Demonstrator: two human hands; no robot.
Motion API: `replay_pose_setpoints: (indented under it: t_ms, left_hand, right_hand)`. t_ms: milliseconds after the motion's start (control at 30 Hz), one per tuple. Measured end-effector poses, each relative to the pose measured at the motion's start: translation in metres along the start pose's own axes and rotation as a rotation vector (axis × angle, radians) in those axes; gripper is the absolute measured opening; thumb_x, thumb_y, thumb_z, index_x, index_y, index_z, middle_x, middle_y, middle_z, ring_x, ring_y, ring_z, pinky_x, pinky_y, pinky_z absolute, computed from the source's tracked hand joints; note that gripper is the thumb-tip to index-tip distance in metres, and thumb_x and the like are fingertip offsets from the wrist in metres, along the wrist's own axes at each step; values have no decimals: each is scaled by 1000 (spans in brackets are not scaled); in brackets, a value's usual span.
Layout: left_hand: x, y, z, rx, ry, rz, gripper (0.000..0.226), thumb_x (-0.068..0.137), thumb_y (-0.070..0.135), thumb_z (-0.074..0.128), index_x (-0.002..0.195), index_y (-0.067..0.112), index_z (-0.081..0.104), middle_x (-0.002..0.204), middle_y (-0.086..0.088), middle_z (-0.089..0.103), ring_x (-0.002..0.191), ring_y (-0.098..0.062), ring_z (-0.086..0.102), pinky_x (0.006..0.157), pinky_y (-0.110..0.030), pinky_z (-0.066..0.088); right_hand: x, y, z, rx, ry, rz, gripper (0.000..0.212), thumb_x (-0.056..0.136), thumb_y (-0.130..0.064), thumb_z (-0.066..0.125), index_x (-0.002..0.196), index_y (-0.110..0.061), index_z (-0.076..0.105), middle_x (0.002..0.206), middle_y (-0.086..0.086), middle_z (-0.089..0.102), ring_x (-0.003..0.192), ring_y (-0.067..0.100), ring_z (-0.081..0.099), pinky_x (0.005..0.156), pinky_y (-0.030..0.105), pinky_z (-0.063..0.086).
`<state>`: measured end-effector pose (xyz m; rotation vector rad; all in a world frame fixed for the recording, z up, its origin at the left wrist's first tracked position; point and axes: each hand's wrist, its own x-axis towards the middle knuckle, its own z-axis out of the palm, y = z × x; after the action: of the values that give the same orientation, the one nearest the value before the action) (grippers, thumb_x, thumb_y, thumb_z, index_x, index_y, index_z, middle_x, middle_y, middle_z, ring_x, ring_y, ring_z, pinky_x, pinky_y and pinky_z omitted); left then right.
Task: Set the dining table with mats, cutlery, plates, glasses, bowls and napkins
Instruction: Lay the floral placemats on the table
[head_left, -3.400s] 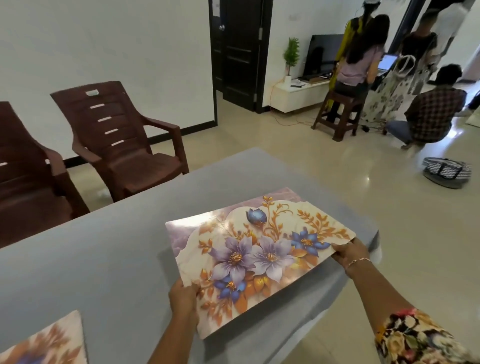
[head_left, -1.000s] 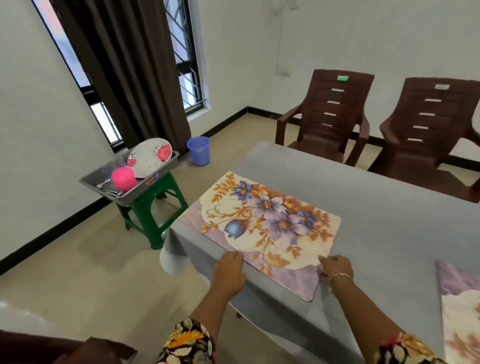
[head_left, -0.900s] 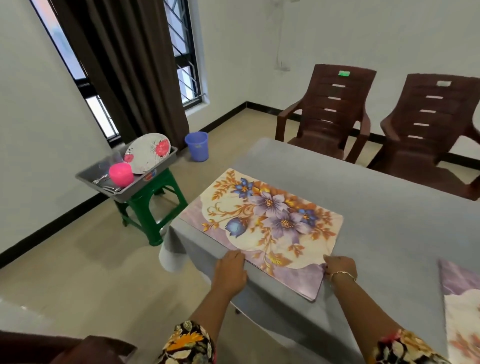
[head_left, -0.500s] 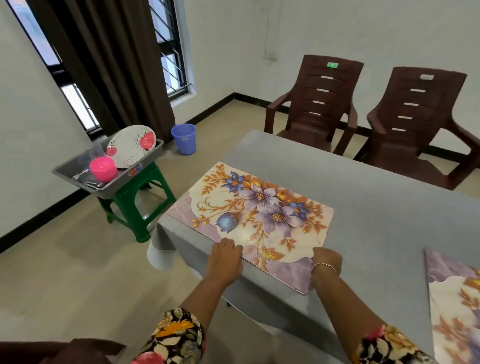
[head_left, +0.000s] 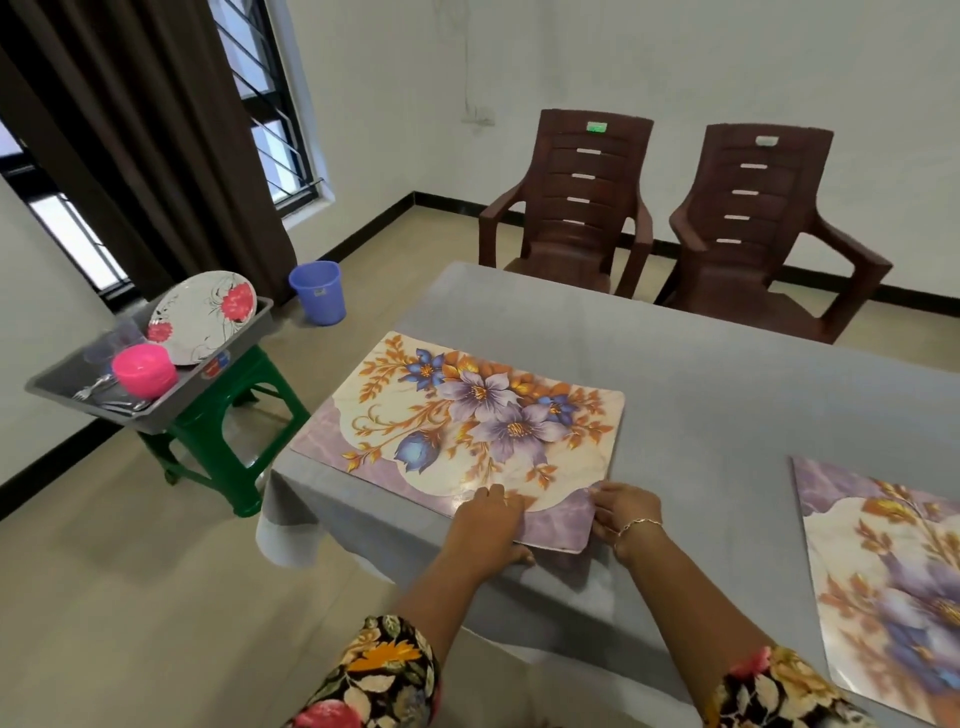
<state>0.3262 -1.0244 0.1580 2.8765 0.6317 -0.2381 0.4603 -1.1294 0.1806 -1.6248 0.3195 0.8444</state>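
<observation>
Mats are down on the grey-clothed dining table (head_left: 727, 374): the glossy rectangular placemat (head_left: 467, 431), printed with purple and blue flowers and orange leaves, lies flat in the middle of the frame, its left end close to the table's left edge. You have both hands at its lower edge. Your left hand (head_left: 491, 525) lies palm down on the lilac border, fingers straight and close together on the surface, thumb below the mat's edge against the cloth. Your right hand (head_left: 621, 512), with a thin bracelet at the wrist, sits at the lower right corner, fingers curled in and pinching that corner. A short strip of border shows between your two hands. At the right edge of the frame a second placemat (head_left: 893, 582) of the same print lies flat on the cloth, partly cut off and well apart from the first. At the left of the frame a grey plastic tray (head_left: 156, 415) rests on a green plastic stool (head_left: 244, 374). The tray holds a round white plate with red flowers (head_left: 202, 317) leaning on its far wall, a pink plastic bowl (head_left: 144, 364), metal cutlery (head_left: 96, 387) just beside the bowl, and blurred clear glasses (head_left: 111, 343) behind it. A blue plastic bucket (head_left: 318, 292) stands on the floor near the dark brown curtain (head_left: 130, 130). Two dark brown plastic armchairs (head_left: 571, 208) stand in the upper right, beyond the table.
</observation>
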Motion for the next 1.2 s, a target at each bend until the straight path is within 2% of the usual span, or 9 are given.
replay_pose_setpoints:
  t_ms: [167,267,367,533,633,767,933,1033,1200]
  left_hand:
    - [1,3,1,20,18,6,49,93,37,49,135,14,39,130,-14,49,113,-30,50,92,-37,43]
    - [-2,1,1,-4,42,11,42,99,36,36,134,13,39,129,-13,50,113,-30,50,89,-37,41]
    - [-2,1,-1,-7,41,16,41,99,26,34,138,15,36,133,-13,49,116,-31,50,91,-36,40]
    - [3,6,-2,-45,61,10,34,96,18,40,125,17,56,122,-11,60,109,-31,57,87,-33,43]
    - [1,7,-2,-10,51,-26,27,95,26,44,111,12,62,109,-12,65,99,-29,60,79,-30,42]
    - [-6,-11,7,-324,213,-207,47,88,53,51,124,23,54,131,-2,55,124,-20,47,92,-29,39]
    - [-7,-36,-9,-727,609,-666,87,86,48,56,150,13,9,158,-9,3,146,-25,2,115,-41,19]
    - [-8,-58,-33,-1193,842,-822,92,84,24,68,149,7,5,154,-11,20,140,-27,26,105,-28,31]
    - [-19,-128,-46,-1794,1018,-961,49,86,14,65,129,3,45,123,-15,59,99,-28,63,83,-39,56]
  right_hand:
    - [-1,-5,-2,-63,-67,-2,23,85,7,57,108,11,59,95,25,63,76,30,56,87,48,51]
    - [-3,-5,1,19,-120,14,18,91,-14,56,98,2,59,80,13,65,67,25,61,61,36,56]
    - [-4,-3,4,70,-204,44,26,91,-28,56,100,-4,56,84,13,65,74,27,63,66,37,54]
    - [-4,-4,9,-90,-193,37,26,91,-5,53,115,4,53,89,19,64,71,29,61,57,37,54]
    - [2,1,9,-234,-98,-59,27,88,10,48,114,11,52,113,29,58,84,30,50,72,41,49]
    - [8,-1,6,-251,-24,-218,9,88,4,51,82,-3,52,91,18,56,67,21,47,62,29,44]
    - [27,-23,16,-231,-30,-383,21,87,7,51,70,-5,46,71,8,44,71,23,40,55,19,38]
    - [37,-33,36,-260,-84,-450,22,87,7,51,70,-7,45,67,7,41,71,19,39,52,15,37]
    - [36,-41,100,-316,-219,-527,26,86,16,46,83,-8,55,73,17,49,67,22,43,61,21,40]
